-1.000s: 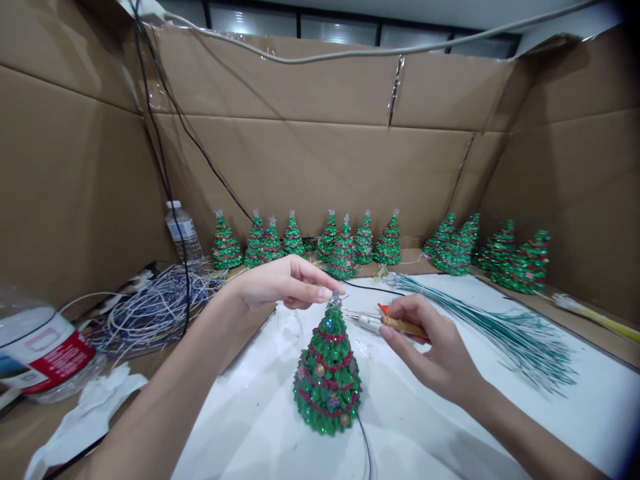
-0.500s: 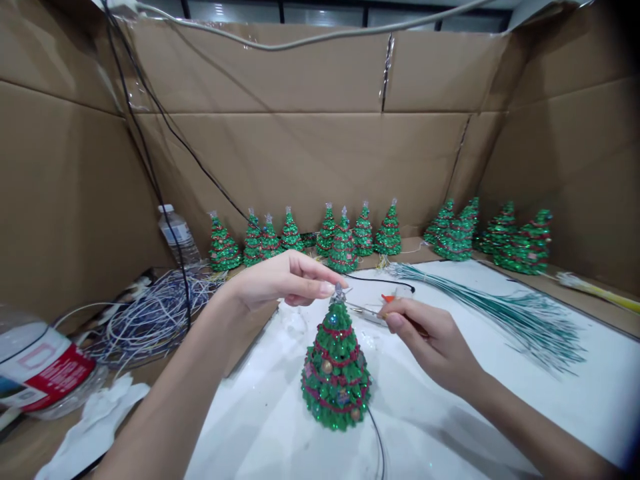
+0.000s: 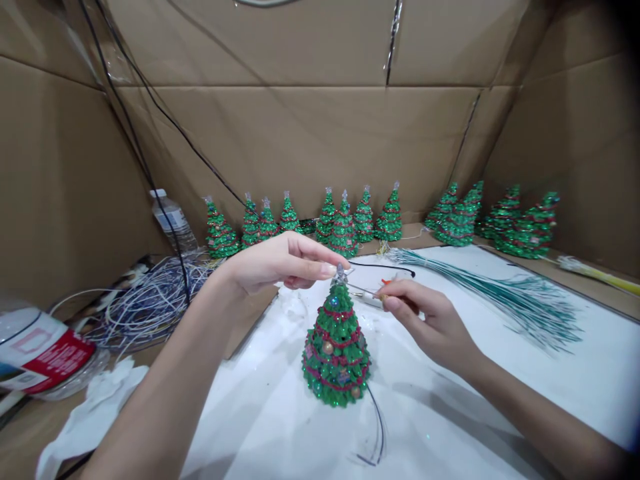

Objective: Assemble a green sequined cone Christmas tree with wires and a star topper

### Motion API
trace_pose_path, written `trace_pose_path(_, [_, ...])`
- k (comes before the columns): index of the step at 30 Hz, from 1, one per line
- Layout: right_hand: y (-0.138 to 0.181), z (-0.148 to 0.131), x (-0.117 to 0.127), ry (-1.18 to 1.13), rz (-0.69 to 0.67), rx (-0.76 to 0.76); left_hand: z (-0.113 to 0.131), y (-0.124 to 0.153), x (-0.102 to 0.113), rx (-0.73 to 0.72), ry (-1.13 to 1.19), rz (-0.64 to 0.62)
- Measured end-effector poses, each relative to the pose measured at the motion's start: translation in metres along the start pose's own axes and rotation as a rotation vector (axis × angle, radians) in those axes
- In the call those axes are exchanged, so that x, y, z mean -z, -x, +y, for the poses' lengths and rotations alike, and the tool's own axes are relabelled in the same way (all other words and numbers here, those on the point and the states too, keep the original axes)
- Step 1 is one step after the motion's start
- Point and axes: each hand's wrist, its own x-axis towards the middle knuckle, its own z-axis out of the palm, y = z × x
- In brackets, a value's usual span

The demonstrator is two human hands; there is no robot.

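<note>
A small green glittery Christmas tree (image 3: 336, 353) with red garlands stands on the white board (image 3: 450, 400) in front of me. My left hand (image 3: 280, 263) pinches the clear star (image 3: 341, 273) at its top. Just right of the star, my right hand (image 3: 425, 320) grips a pen-like tool (image 3: 367, 295) whose metal tip points at the treetop. A thin dark wire (image 3: 377, 427) trails from the tree's base toward me.
Several finished trees (image 3: 345, 223) line the cardboard back wall, more (image 3: 500, 217) at the right. A bundle of green wires (image 3: 500, 293) lies on the right, tangled white wires (image 3: 145, 300) and a water bottle (image 3: 170, 223) on the left, with a plastic jar (image 3: 40, 350) at the near left.
The view tilted down, so everything sits higher in the picture. My right hand turned and moved the tool tip closer to the star. My left hand kept its pinch on the treetop.
</note>
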Motion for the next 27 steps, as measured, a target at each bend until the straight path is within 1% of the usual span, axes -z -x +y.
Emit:
trace_pose_path(6, [0.0033,-0.0012,-0.0017,-0.127,0.027,-0.094,0.0006,0.0003,0.0002,0.021,0.007,0.008])
trace_pose_path(9, [0.0037,0.0006,0.0013,-0.078,0.043,-0.06,0.0,0.0,0.0001,0.017,0.015,0.008])
trace_pose_path(15, [0.0003,0.0035,0.007,0.058,0.044,0.086,-0.0008,-0.0001,0.0007,0.014,0.031,0.005])
trace_pose_path(17, [0.0004,0.002,0.0063,0.055,0.038,0.076,-0.0006,0.0002,0.0008,0.02,0.039,0.011])
trace_pose_path(21, [0.0028,-0.0012,0.0036,-0.019,0.063,-0.013,-0.0001,0.0005,0.0005,0.031,0.037,0.018])
trace_pose_path(24, [0.0031,-0.0004,0.0036,-0.006,0.075,-0.002,0.0002,-0.0002,0.0,0.032,0.028,0.023])
trace_pose_path(27, [0.001,0.0017,0.0045,0.03,0.035,0.014,0.0003,-0.0005,-0.0003,0.029,0.031,0.025])
